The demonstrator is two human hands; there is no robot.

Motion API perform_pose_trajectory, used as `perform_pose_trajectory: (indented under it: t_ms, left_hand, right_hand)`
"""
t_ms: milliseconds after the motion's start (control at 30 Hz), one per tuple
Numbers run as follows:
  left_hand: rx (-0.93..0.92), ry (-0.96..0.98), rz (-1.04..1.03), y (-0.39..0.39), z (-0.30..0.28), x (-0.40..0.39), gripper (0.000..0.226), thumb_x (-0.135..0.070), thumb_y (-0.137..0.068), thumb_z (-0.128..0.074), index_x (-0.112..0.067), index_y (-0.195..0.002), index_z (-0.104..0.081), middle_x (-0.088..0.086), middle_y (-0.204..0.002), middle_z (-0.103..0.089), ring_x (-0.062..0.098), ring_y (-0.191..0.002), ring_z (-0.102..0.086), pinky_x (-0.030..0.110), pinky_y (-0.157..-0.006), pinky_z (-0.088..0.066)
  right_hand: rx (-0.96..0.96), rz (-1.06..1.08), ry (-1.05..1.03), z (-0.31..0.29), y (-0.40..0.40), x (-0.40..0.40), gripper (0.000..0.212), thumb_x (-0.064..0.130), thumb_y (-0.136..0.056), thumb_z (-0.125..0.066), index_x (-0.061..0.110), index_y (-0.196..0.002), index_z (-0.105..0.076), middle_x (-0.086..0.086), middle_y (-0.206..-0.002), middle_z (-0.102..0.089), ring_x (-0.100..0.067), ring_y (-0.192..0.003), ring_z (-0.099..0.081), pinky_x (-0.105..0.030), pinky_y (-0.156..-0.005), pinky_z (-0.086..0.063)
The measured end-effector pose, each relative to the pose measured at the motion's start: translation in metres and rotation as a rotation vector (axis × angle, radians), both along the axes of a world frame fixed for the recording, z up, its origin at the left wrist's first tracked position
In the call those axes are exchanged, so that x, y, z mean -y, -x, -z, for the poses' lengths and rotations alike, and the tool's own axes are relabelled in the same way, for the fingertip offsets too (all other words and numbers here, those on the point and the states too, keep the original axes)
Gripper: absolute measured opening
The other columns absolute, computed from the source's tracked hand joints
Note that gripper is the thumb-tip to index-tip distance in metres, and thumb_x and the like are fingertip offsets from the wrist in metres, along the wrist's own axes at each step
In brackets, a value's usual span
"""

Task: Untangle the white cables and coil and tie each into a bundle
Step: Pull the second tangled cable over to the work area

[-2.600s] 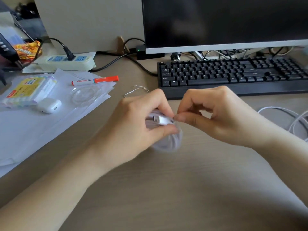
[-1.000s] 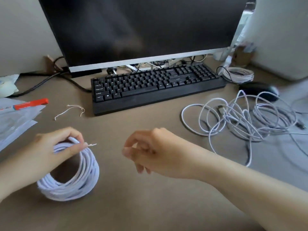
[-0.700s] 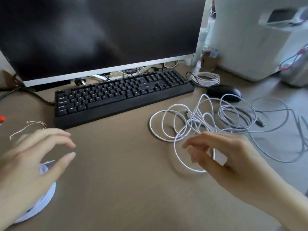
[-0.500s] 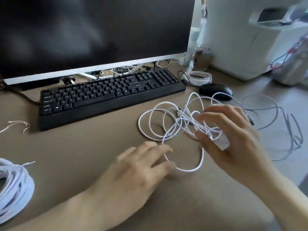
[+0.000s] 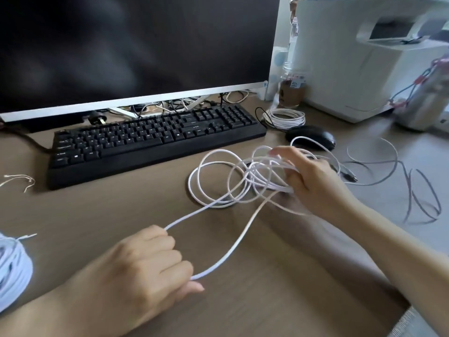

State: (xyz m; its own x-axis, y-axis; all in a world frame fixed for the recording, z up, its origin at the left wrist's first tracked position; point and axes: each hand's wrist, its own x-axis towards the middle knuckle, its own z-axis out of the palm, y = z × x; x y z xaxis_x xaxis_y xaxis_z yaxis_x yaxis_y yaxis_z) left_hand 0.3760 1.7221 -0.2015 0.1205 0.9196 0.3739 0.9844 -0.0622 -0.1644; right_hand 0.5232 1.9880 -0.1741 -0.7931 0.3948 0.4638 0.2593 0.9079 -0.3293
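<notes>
Fingers [image 5: 170, 242] of the left hand [image 5: 148, 266] curl around a loop of white cable [image 5: 226, 254] near the desk's [image 5: 279, 300] front edge; right hand [image 5: 308, 176] clutches the tangle [image 5: 238, 181] mid-desk. Pulling hard could tighten knots.

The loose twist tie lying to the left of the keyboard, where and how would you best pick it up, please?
Probably at the bend near its right end, pinched from above: the twist tie is a thin wire lying flat on the desk, so only fingertips get under it. It sits clear of the keyboard. Both the left hand and right hand currently hold the tangled cable.
</notes>
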Motion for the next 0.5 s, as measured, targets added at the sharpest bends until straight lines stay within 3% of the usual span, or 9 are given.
perform_pose_trajectory:
  t_ms: [67,200,333,500]
  left_hand:
    - [-0.034,0.035,-0.069,0.011,0.011,0.012,0.029,-0.039,-0.081,-0.051,-0.026,-0.055,-0.052,-0.011,-0.056,-0.037,0.014,-0.052,-0.041,0.031,-0.047,-0.046]
    - [-0.049,-0.045,-0.125,0.027,0.011,0.029,0.052,-0.041,-0.096,-0.03,-0.023,-0.054,-0.054,-0.007,-0.051,-0.044,0.019,-0.045,-0.049,0.031,-0.043,-0.043]
    - [0.034,-0.111,-0.278,0.034,-0.006,0.04,0.06,-0.05,-0.098,-0.019,-0.021,-0.055,-0.05,-0.007,-0.051,-0.044,0.017,-0.047,-0.052,0.027,-0.038,-0.039]
    - [0.033,-0.025,-0.51,0.046,-0.017,0.056,0.025,-0.046,-0.086,-0.044,-0.029,-0.068,-0.046,-0.01,-0.058,-0.042,0.012,-0.049,-0.055,0.025,-0.032,-0.039]
  right_hand:
    - [-0.086,-0.003,0.123,-0.005,0.009,-0.007,0.032,-0.001,-0.087,-0.044,0.019,-0.106,-0.06,0.003,-0.071,-0.057,-0.026,-0.059,-0.057,-0.036,-0.055,-0.046]
    - [-0.093,-0.036,0.264,-0.012,0.029,-0.006,0.036,0.0,-0.09,-0.047,0.034,-0.078,-0.051,0.012,-0.059,-0.051,-0.008,-0.052,-0.049,-0.026,-0.055,-0.038]
    - [-0.054,-0.098,0.468,-0.016,0.054,0.015,0.024,0.006,-0.093,-0.047,0.022,-0.084,-0.062,0.01,-0.05,-0.052,-0.009,-0.045,-0.046,-0.024,-0.048,-0.038]
    - [-0.033,-0.21,0.631,-0.023,0.086,0.057,0.021,0.005,-0.095,-0.043,0.006,-0.09,-0.064,0.008,-0.047,-0.048,-0.012,-0.039,-0.045,-0.019,-0.039,-0.037]
